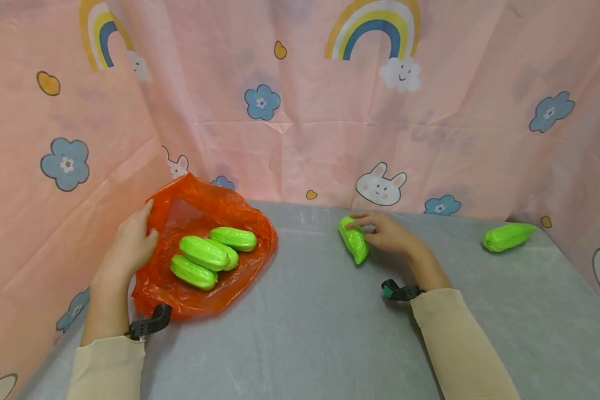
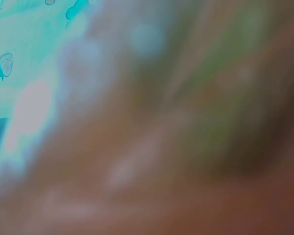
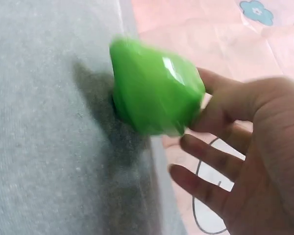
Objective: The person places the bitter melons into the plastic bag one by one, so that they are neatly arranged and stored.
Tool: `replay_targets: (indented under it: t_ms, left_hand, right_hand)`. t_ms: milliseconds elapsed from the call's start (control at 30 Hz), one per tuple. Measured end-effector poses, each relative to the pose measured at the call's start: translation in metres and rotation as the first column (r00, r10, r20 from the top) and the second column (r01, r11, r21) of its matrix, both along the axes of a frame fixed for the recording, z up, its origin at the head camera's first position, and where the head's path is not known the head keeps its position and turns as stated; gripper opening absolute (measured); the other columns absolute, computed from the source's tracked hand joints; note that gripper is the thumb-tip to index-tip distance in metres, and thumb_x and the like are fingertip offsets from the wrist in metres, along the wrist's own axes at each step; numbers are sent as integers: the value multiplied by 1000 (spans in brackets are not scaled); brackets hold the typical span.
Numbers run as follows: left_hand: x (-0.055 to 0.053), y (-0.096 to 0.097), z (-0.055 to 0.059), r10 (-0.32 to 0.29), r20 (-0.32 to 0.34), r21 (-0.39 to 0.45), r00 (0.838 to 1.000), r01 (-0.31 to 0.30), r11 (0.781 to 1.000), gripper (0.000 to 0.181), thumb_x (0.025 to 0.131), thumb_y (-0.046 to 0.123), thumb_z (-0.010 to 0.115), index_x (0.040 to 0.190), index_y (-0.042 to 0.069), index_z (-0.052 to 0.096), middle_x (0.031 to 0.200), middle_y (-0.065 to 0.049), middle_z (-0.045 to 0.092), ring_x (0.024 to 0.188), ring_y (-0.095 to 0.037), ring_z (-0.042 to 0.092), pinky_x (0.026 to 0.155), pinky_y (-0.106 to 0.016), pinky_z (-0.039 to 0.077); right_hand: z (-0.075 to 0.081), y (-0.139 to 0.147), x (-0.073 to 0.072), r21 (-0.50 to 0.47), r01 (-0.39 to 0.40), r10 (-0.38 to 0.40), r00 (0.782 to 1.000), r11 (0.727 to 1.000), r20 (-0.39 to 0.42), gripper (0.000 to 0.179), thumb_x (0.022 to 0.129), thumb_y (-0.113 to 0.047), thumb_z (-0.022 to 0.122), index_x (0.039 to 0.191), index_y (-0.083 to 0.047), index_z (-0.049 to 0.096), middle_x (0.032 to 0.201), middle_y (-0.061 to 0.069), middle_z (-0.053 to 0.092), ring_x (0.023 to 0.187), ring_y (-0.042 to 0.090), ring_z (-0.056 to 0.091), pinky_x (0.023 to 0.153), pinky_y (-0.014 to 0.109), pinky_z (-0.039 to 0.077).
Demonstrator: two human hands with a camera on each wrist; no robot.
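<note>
My left hand [image 1: 127, 247] holds the left rim of a thin orange-red plastic bag [image 1: 237, 291], which lies spread with its mouth wide. Several shiny, bright green, elongated gourd-like vegetables [image 1: 203, 253] rest inside it. Out on the table, my right hand [image 1: 387, 236] pinches another green gourd-like vegetable [image 1: 352, 241] between thumb and fingers at its far end. In the right wrist view this vegetable [image 3: 152, 88] looks tilted over the grey surface, its shadow beside it, while the lower fingers stay off it. The left wrist view is mostly blurred and hides what those fingers do.
One more green vegetable [image 1: 509, 237] lies at the table's far right, near the cloth. A grey table covering [image 1: 300, 333] spreads beneath everything. Pink printed cloth [image 1: 300, 150] walls off the back and both sides, and the bag sits close to its left part.
</note>
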State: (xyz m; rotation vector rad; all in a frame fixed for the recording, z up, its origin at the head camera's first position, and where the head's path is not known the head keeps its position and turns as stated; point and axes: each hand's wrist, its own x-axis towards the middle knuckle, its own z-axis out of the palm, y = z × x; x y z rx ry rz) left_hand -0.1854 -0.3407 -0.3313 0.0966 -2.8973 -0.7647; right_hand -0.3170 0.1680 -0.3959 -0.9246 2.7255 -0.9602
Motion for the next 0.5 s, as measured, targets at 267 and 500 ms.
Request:
replay_targets:
  t_ms: [267, 500]
  left_hand:
    - [0, 1, 0, 5, 4, 3, 1000, -5, 1000, 70, 101, 6, 42, 160, -3, 6, 154, -38, 32, 112, -46, 44, 106, -71, 41]
    - [1, 1, 0, 3, 1, 13, 1000, -3, 1000, 70, 101, 6, 42, 161, -2, 5, 154, -38, 32, 112, -45, 45, 106, -70, 42]
  right_hand:
    - [-4, -8, -1, 65, 23, -14, 990, 998, -138, 48, 89, -29, 74, 129, -4, 68, 151, 21, 51, 143, 43, 41, 118, 66, 33]
    - [-5, -15, 1, 41, 95, -89, 988, 995, -126, 46, 86, -38, 78, 121, -10, 72, 116, 6, 74, 104, 24, 64, 93, 45, 54]
